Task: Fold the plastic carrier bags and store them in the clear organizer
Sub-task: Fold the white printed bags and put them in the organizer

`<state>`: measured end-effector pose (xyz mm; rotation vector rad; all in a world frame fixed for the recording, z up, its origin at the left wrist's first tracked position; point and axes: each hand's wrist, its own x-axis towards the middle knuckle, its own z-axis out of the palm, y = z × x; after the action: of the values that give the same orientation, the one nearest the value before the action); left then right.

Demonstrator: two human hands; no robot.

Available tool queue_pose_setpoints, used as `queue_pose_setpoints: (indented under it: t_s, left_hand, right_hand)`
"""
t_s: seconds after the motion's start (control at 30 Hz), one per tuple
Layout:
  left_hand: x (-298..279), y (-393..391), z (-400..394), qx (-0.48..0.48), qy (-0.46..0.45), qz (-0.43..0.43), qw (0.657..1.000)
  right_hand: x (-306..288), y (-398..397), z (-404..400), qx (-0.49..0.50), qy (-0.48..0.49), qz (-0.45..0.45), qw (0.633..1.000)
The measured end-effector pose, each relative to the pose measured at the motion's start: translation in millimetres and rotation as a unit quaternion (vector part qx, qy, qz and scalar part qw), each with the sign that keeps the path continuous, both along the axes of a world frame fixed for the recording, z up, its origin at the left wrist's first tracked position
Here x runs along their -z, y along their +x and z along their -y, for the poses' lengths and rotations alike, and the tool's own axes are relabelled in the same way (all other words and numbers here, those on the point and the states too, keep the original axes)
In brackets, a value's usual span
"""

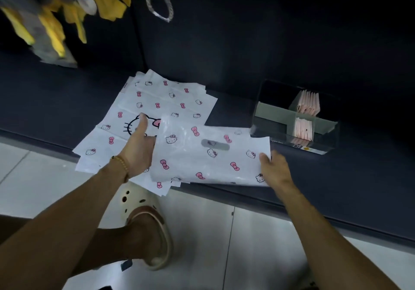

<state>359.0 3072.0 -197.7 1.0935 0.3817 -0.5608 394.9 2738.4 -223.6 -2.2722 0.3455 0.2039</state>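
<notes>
One white plastic carrier bag [208,155] printed with cat faces and pink bows is held flat just above the dark shelf. My left hand [139,148] grips its left edge, thumb pointing up. My right hand [272,168] pinches its lower right corner. Under and behind it lies a loose pile of the same printed bags [157,101]. To the right stands the clear organizer [296,119] with grey dividers; folded pink-white bags [308,104] stand in two of its compartments.
The dark shelf [56,101] runs left to right, with its front edge near my hands. Yellow and grey items [56,15] and a rope loop [159,0] hang above at the left. Below are pale floor tiles and my foot in a cream clog [146,227].
</notes>
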Motion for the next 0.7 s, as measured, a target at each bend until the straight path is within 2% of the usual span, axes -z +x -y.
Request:
queue_pose_setpoints:
  t_s: [0.03, 0.07, 0.13, 0.17, 0.27, 0.37, 0.47, 0.53, 0.6, 0.7]
  left_hand:
    - [6, -3, 6, 0.001, 0.063, 0.007, 0.998]
    - [12, -7, 12, 0.008, 0.178, 0.027, 0.984]
    - [29, -12, 24, 0.041, 0.402, 0.067, 0.912]
    - [40, -13, 27, 0.042, 0.463, 0.069, 0.883]
    - [61, -13, 35, -0.008, 0.507, 0.021, 0.862]
    - [66, -7, 39, -0.063, 0.55, 0.02, 0.833]
    - [66, 2, 36, -0.07, 0.624, 0.038, 0.777]
    - [65, 11, 33, -0.065, 0.669, 0.029, 0.74]
    - [65, 20, 31, -0.066, 0.669, 0.015, 0.74]
    - [64, 33, 29, -0.07, 0.626, 0.013, 0.777]
  right_hand:
    - [2, -4, 0, 0.011, -0.013, -0.008, 1.0]
    - [4, -7, 1, 0.02, -0.018, -0.012, 1.0]
    - [8, -10, 2, 0.041, 0.016, -0.017, 0.999]
    - [10, -11, 3, 0.054, 0.053, -0.023, 0.997]
    - [14, -9, 7, 0.08, 0.119, -0.052, 0.988]
    - [24, -2, 7, 0.051, 0.076, -0.069, 0.993]
    - [31, 11, -2, 0.056, 0.06, -0.045, 0.996]
    - [32, 21, -11, 0.054, 0.015, -0.019, 0.998]
    - [35, 31, -18, 0.063, -0.024, -0.012, 0.998]
    - [37, 41, -27, 0.088, -0.02, -0.031, 0.995]
